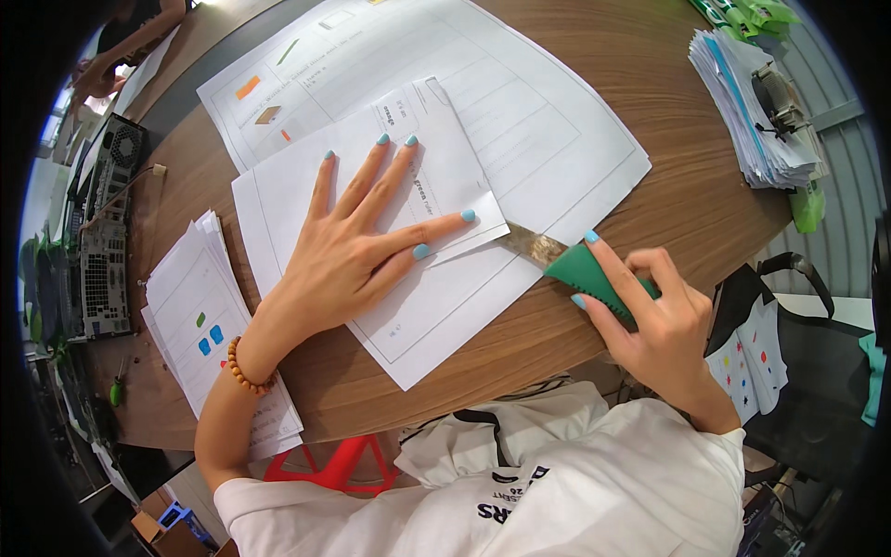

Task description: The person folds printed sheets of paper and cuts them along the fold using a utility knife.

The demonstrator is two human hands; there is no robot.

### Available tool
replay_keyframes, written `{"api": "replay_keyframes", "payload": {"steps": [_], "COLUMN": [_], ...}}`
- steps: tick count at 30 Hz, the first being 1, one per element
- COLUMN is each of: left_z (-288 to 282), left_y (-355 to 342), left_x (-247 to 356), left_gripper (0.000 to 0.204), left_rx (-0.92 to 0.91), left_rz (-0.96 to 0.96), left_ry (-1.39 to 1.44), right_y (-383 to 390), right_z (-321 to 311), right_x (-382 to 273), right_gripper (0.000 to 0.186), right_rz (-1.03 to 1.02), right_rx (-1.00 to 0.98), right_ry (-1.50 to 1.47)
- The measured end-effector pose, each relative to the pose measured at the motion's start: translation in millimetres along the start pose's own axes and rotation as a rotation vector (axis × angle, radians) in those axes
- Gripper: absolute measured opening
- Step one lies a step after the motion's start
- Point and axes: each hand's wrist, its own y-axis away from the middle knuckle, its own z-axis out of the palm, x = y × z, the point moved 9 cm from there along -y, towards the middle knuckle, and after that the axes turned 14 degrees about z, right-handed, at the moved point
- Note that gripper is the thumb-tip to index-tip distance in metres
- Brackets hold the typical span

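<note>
With fingers spread, my left hand (357, 237) lies flat on a folded white sheet (436, 121), pressing it onto a larger printed sheet (408, 348). My right hand (654, 311) grips a knife by its green handle (594, 278). The worn metal blade (531, 244) points left, and its tip meets the fold at the lower right corner of the folded sheet; part of the blade seems to sit under or inside that fold. Beneath these, a big worksheet (575, 139) with small coloured pictures spreads toward the far side.
A paper stack (195, 306) lies left on the wooden table (501, 357). Behind it stands an opened computer case (109, 232). Clipped papers (747, 111) and green packets (742, 19) are at far right. Another person's arm (139, 42) shows far left. A black chair (807, 371) stands right, a red stool (339, 464) below.
</note>
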Motion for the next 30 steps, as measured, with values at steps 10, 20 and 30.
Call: {"api": "replay_keyframes", "payload": {"steps": [10, 20, 30], "left_z": [0.1, 1.7, -2.7], "left_y": [0.3, 2.9, -1.2], "left_x": [0.5, -0.4, 2.3], "left_gripper": [0.043, 0.043, 0.047], "left_rx": [0.003, 0.006, -0.006], "left_rz": [0.012, -0.006, 0.033], "left_ry": [-0.020, -0.020, -0.050], "right_y": [-23.2, -89.0, -140.6], "right_z": [16.8, 46.2, 38.9], "right_x": [2.5, 2.2, 35.4], "right_gripper": [0.043, 0.038, 0.036], "right_rz": [-0.003, -0.123, -0.079], "right_rx": [0.050, 0.103, 0.284], "right_ry": [-0.007, -0.003, 0.023]}}
